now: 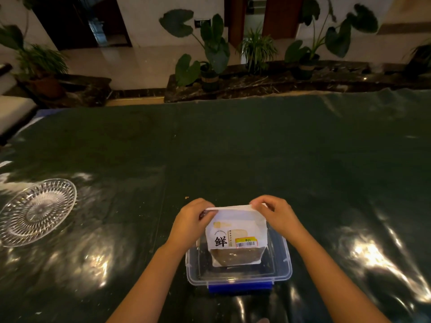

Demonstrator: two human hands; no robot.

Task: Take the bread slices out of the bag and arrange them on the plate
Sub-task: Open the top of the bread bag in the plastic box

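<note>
A white bread bag [235, 234] with a black character and a yellow price sticker stands upright in a clear plastic box [283, 269]. Brown bread [235, 255] shows through the bag's clear lower window. My left hand [191, 217] pinches the bag's top edge at its left corner. My right hand [272, 213] pinches the same edge at its right corner. The bag's top looks closed between my fingers. A cut-glass plate [21, 231] lies far to the left on the table, with nothing on it.
The table wears a dark green glossy cover [233, 148] with bright reflections. The box has a blue clip [240, 287] at its near side. Potted plants [210, 66] stand on a dark ledge beyond the table's far edge.
</note>
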